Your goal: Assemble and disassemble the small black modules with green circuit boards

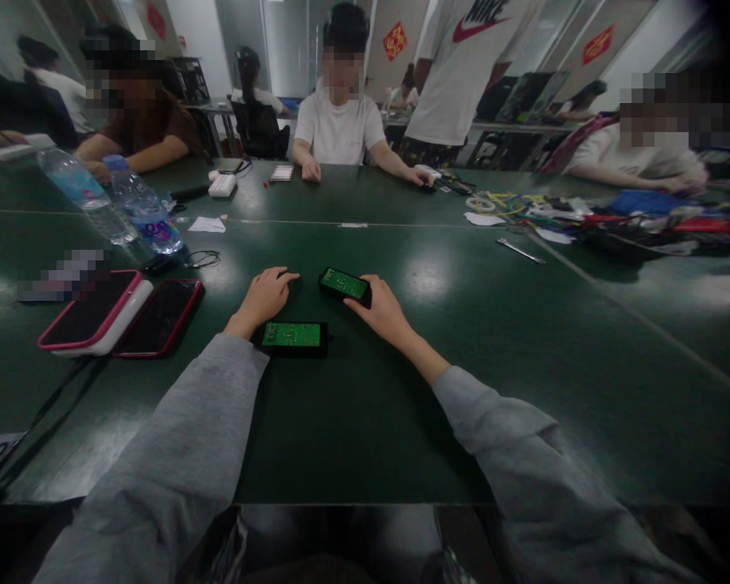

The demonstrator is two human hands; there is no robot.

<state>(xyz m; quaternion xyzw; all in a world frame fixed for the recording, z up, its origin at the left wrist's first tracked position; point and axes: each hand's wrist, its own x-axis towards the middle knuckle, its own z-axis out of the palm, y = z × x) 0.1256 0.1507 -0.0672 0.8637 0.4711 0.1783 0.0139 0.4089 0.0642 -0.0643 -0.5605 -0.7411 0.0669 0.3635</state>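
Note:
My right hand (382, 310) grips the right end of a black case with a green circuit board (345, 282), its thumb along the near edge. The case is tilted a little, its left end farther from me. A second black case with a green board (292, 334) lies on the dark green table (365, 422), nearer to me and to the left. Just behind that one, my left hand (268, 294) rests with its fingers apart, pointing right, and nothing is seen in it.
Phones with red edges (161, 318) lie at the left, with two plastic bottles (146, 209) behind them. A metal wrench (521, 251) and a pile of cables (633, 219) are at the right. People sit across the table.

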